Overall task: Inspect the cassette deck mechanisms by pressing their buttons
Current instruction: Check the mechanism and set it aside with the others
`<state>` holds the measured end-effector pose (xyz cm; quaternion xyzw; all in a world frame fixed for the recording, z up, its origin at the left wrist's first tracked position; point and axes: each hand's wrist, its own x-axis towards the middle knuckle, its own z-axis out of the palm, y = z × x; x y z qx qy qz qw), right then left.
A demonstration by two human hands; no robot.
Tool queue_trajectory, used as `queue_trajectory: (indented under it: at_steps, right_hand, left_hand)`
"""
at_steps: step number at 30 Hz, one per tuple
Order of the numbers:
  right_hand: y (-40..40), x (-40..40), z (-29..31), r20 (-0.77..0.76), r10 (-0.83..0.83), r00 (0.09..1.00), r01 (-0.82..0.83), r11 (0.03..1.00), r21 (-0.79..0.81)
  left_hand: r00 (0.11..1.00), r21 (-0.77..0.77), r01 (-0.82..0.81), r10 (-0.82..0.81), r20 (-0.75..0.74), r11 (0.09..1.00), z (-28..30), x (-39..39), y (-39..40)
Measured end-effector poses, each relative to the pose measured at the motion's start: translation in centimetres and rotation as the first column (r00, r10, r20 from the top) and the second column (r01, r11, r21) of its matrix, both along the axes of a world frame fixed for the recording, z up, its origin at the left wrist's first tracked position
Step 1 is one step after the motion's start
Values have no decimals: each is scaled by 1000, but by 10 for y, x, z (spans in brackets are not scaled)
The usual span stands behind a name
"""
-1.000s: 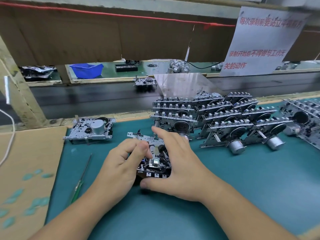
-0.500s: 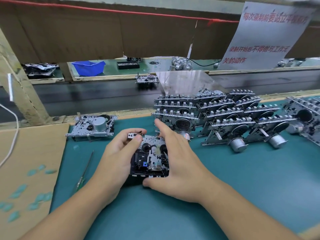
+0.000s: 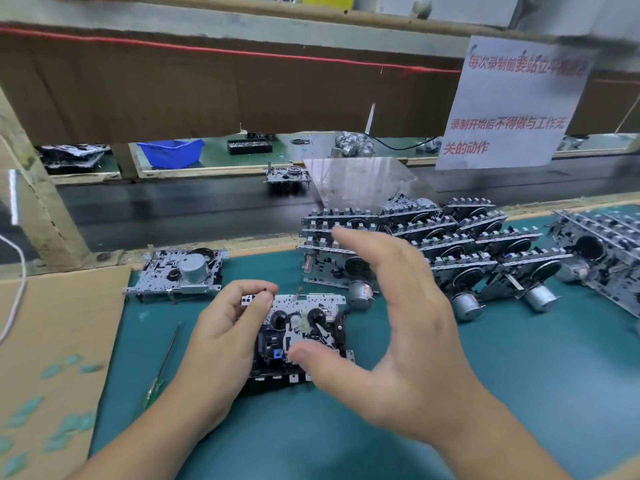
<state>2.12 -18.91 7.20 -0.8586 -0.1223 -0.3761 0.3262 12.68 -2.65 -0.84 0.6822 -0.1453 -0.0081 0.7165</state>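
On the green counter (image 3: pixel 519 393), the left hand (image 3: pixel 221 344) grips the cassette deck (image 3: pixel 304 330) by its left edge; the right hand (image 3: pixel 408 337) hovers above, fingers spread, holding nothing.

Two bare forearms, left hand (image 3: pixel 221 337) and right hand (image 3: pixel 408 341), no sleeves, gloves or rings.

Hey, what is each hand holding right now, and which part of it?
The left hand grips the cassette deck mechanism by its left edge, fingertips at the far-left corner. The right hand is open above it, holding nothing.
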Motion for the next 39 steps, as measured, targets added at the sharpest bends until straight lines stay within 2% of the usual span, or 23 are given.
queue_trajectory:
  at_steps: [2, 4, 6, 7, 9, 16, 21, 25, 30, 35, 39]
  right_hand:
    - [1, 2, 4, 33, 10, 999, -11, 1000, 19]
    - [5, 7, -1, -9, 30, 1000, -30, 999, -33]
    - [10, 15, -13, -242, 16, 970, -70, 974, -216]
    - [13, 18, -22, -384, -27, 923, -103, 944, -313]
    - [15, 24, -37, -503, -118, 856, -114, 907, -406]
    - [10, 34, -48, -436, -92, 895, -52, 950, -308]
    - [2, 32, -46, -499, -43, 866, -130, 943, -307]
    - [5, 30, -47, -475, -49, 879, -92, 959, -269]
    - [9, 28, -48, -481, -36, 876, -68, 978, -198]
    - [0, 27, -49, -561, 9, 828, -150, 967, -206]
    - [-3, 28, -52, -570, 14, 821, -107, 986, -130]
  left_hand:
    - [1000, 0, -6, 6, -5, 1000, -1, 0, 0]
    - [1000, -19, 6, -6, -11, 1000, -1, 0, 0]
    - [1000, -44, 2, -3, -19, 999, -1, 0, 0]
    - [1000, -51, -5, 4, -29, 999, 0, 1, 0]
    - [999, -68, -14, 11, -40, 998, 2, 1, 0]
    - [997, -129, -15, 5, -78, 992, 6, -6, -3]
    - [997, -106, -9, 1, -76, 994, 7, -6, -1]
    - [994, -150, -5, -11, -110, 989, 8, -7, -1]
    - [997, -103, -58, 52, -60, 993, 6, -7, -1]
    - [994, -122, -79, 69, -86, 989, 7, -4, 0]
    - [989, -119, -86, 71, -126, 989, 7, -1, 0]
